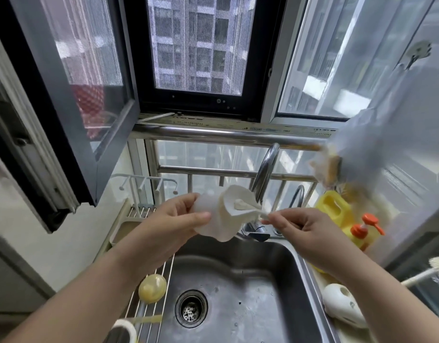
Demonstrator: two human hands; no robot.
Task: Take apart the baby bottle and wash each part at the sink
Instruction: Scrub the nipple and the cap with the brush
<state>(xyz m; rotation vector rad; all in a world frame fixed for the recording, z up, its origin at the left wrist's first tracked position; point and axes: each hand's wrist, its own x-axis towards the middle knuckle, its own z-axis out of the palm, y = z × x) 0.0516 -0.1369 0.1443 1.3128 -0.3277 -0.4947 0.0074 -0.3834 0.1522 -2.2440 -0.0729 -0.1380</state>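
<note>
Left hand [179, 219]: grip closed round the translucent white baby bottle body [213, 216], held above the stainless steel sink [240, 288].
Right hand [302, 229]: fingers pinch the thin handle of a small white brush [248, 207], its head inside the bottle's mouth.
Yellow round cap [152, 288]: on the wire rack [149, 308], at 7 o'clock from the bottle.
Chrome faucet [265, 172]: just behind the bottle, at 1 o'clock.

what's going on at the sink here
A person stands over the steel sink. The left hand grips a white bottle part while the right hand pinches a small brush pushed into its opening. A yellowish dome-shaped piece sits on the wire rack alongside.
</note>
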